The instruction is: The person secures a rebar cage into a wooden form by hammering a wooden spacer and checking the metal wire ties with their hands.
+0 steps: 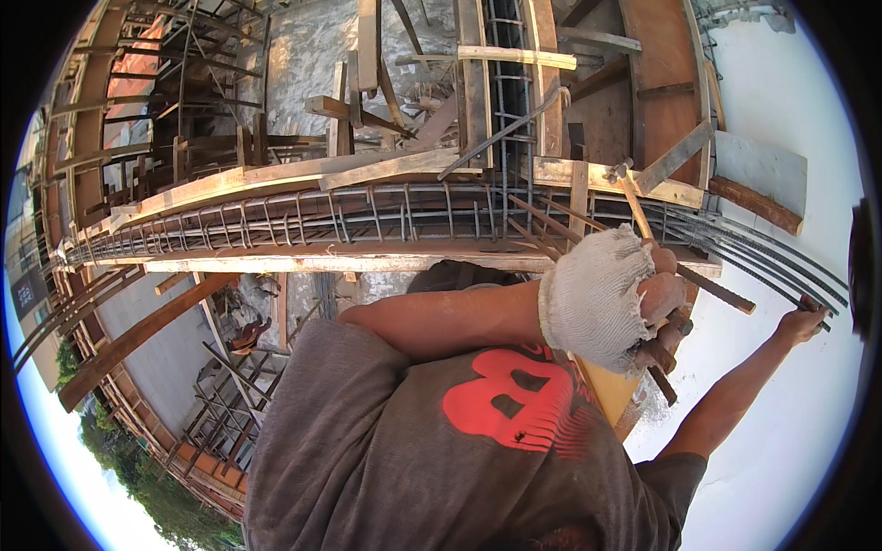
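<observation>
My left arm crosses in front of my grey shirt. My left hand (634, 298), in a whitish knitted glove with bare fingertips, is closed round the light wooden handle of a hammer (635, 204). The hammer's small dark head points away from me, over the formwork edge. Part of the grip is hidden behind the glove. My right arm reaches out to the right. There my right hand (802, 323) is closed on the ends of long dark steel rebars (767, 266), which run leftward toward the beam.
A rebar cage (367, 216) with stirrups lies in a long timber beam form, crossed by a second form (510, 101). A loose bent bar (501, 136) lies over the corner. Wooden props and braces (358, 110) stand beyond. Short boards (717, 286) jut out near my left hand.
</observation>
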Demonstrator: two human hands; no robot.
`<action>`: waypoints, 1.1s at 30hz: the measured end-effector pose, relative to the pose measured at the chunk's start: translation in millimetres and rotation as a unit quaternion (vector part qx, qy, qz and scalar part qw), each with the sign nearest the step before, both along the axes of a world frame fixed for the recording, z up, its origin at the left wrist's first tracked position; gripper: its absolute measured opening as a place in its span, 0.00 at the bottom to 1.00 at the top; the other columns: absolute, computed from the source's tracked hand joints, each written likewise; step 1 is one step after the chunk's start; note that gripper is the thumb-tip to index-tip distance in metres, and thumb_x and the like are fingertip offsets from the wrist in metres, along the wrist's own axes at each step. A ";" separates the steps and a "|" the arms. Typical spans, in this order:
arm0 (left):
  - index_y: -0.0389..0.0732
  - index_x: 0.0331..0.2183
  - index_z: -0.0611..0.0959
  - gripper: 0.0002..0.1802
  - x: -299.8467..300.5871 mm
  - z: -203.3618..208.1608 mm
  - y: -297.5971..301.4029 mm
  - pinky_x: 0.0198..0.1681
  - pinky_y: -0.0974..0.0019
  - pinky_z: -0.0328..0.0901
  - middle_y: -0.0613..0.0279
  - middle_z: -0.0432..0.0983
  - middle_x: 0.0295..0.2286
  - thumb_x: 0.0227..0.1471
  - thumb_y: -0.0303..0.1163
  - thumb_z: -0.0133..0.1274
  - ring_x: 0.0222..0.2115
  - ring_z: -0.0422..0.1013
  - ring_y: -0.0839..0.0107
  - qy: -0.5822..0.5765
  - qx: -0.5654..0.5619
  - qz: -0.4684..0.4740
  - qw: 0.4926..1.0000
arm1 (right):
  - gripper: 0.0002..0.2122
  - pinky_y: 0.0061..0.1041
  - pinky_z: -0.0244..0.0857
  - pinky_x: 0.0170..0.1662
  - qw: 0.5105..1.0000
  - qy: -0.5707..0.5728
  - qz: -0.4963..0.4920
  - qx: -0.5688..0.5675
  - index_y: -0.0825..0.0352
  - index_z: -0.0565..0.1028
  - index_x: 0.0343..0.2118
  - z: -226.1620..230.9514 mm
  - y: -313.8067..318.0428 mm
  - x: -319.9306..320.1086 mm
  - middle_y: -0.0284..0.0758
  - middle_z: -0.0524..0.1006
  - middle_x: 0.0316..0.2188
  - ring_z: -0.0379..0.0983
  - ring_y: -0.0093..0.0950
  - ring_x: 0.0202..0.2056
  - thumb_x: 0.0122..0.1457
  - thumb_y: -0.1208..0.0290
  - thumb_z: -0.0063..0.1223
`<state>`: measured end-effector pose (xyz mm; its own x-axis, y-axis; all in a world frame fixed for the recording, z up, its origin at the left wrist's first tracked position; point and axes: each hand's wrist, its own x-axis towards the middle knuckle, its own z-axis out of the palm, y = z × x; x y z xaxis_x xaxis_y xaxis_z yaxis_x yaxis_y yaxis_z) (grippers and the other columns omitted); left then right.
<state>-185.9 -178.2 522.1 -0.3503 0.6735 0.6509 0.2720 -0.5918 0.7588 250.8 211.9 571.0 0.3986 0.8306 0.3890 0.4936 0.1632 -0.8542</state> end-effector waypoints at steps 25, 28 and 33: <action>0.39 0.40 0.75 0.28 -0.2 0.6 -14.4 0.23 0.59 0.58 0.64 0.66 0.25 0.42 0.42 0.70 0.21 0.65 0.66 -0.007 0.011 -0.019 1.000 | 0.23 0.28 0.69 0.45 0.829 -0.032 0.281 -0.483 0.69 0.69 0.58 -191.0 -400.6 53.1 0.40 0.77 0.43 0.75 0.29 0.42 0.65 0.60 0.53; 0.37 0.49 0.74 0.42 -7.2 -2.3 -19.8 0.30 0.56 0.66 0.55 0.73 0.34 0.41 0.55 0.70 0.29 0.71 0.60 0.022 -0.016 -0.080 0.996 | 0.22 0.28 0.70 0.42 0.799 -0.067 0.325 -0.502 0.68 0.70 0.57 -225.1 -387.1 11.4 0.39 0.78 0.41 0.76 0.29 0.40 0.66 0.61 0.53; 0.38 0.60 0.69 0.56 -52.6 -44.5 -51.9 0.53 0.50 0.66 0.40 0.66 0.54 0.41 0.70 0.62 0.52 0.69 0.43 0.007 -0.164 -0.148 0.975 | 0.20 0.28 0.70 0.38 0.738 -0.123 0.377 -0.546 0.67 0.71 0.56 -303.1 -356.3 -95.1 0.37 0.79 0.38 0.76 0.28 0.36 0.66 0.61 0.52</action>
<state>-238.6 -230.2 477.5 -0.1011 0.9165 0.3871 0.1378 -0.3725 0.9178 155.7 -144.4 267.8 -0.3084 0.6523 -0.6923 0.7760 -0.2484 -0.5798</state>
